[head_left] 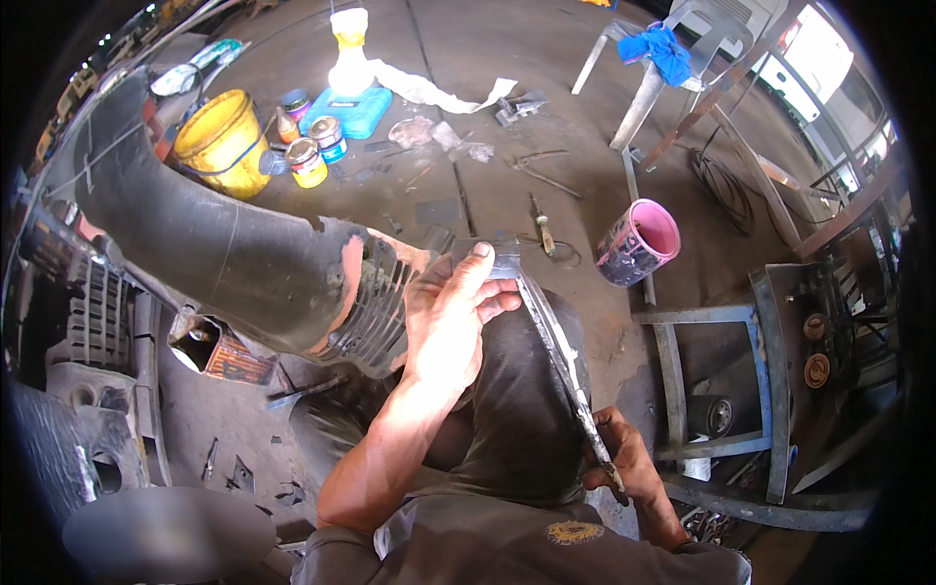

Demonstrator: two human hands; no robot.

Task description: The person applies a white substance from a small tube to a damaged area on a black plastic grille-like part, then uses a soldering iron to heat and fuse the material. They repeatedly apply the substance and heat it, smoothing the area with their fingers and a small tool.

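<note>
My left hand [444,327] pinches a small, dark, flat rectangular piece [505,261] between thumb and fingers. Running slantwise across my right thigh is a long narrow tool [564,363], smeared with white, whose exact kind I cannot make out. Its upper end meets the flat piece. My right hand [629,456] is closed round the tool's lower end, beside my hip. Left of my left hand lies a large, dark, curved vehicle panel [263,258] with a slotted grille section and reddish patches; my hand partly covers its near end.
Beyond the panel stand a yellow bucket [224,146], several small cans, a blue case [356,112] and a bright lamp [349,54]. A pink-stained pot [639,244] sits right of my knees. Metal frames [717,317] and a chair [643,102] with a blue cloth [658,54] stand right.
</note>
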